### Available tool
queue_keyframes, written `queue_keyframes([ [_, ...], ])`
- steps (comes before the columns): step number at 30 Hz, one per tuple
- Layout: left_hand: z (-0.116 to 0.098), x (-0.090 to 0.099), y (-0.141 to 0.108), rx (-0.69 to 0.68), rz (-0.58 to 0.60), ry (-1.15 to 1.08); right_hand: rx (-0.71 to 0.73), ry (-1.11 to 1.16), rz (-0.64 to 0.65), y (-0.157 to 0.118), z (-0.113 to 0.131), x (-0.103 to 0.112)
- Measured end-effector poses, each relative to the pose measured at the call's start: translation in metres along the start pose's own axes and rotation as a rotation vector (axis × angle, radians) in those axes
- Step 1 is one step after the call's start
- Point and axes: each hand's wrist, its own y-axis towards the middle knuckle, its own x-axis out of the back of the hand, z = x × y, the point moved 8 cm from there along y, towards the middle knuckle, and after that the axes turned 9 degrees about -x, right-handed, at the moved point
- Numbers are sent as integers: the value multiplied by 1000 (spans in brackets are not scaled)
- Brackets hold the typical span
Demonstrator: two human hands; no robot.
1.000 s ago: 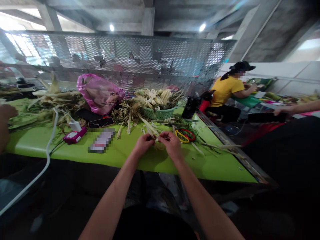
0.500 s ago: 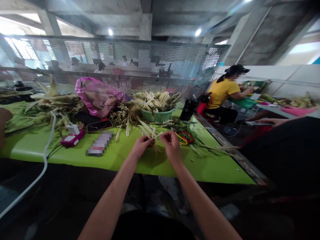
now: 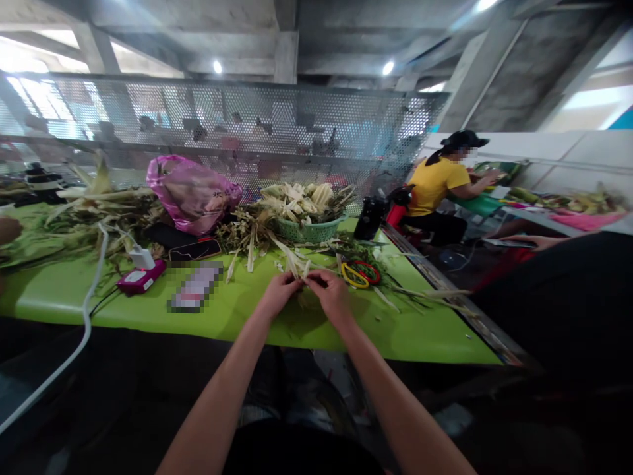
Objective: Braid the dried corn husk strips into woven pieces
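Over the near part of the green table [image 3: 212,330], my left hand [image 3: 279,291] pinches the lower end of a small bunch of pale plant strips [image 3: 294,264], which look like husk. Closed on the same bunch from the other side, my right hand [image 3: 332,295] has its fingertips close to the left ones. The strips fan up and away from my fingers; their lower ends are partly hidden. To the right of my right hand lie scissors [image 3: 357,276] with yellow and red handles, among green stalks. Behind the bunch stands a green basket [image 3: 309,232] heaped with pale strips.
At the left are a pink plastic bag [image 3: 190,194], a purple power block [image 3: 142,277] with a white cable, a blurred-out phone [image 3: 196,287] and a dark phone [image 3: 194,249]. A black object [image 3: 370,218] stands right of the basket. Co-workers sit at the right.
My right hand has moved left and down to meet the left hand and now grips the bunch. The strips are drawn closer together. The camera view has shifted slightly.
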Motion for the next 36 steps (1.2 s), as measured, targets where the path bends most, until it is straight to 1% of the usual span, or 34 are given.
queue_keyframes([
  [5,-2,-4,2,-118,82,358,224,-252,23,-10,23,-6],
  [8,-7,-9,0,-162,148,458,236,-276,13,-11,25,-5],
  [11,-13,-14,-3,-182,198,452,198,-279,-21,-9,21,-3],
  [14,-14,-12,-4,-149,188,449,118,-231,-46,-6,11,-1],
  [16,-15,-8,-3,-129,152,447,42,-95,-20,-3,4,-1],
  [19,-14,-6,-3,-113,137,443,-61,185,74,1,-5,-4],
  [21,-13,-9,-3,-116,170,451,-104,287,111,3,-6,-5],
  [23,-13,-14,-3,-116,205,443,-129,314,77,3,-5,0],
  [25,-10,-16,-4,-91,216,384,-140,335,39,2,-3,4],
  [26,-9,-17,-5,-74,217,341,-143,357,40,2,-1,5],
  [29,-5,-18,-5,-41,213,243,-148,431,100,0,4,2],
  [32,-6,-14,-4,-74,180,256,-143,379,146,-1,6,-3],
  [36,-9,-3,0,-138,54,264,-97,184,143,-1,4,-7],
])
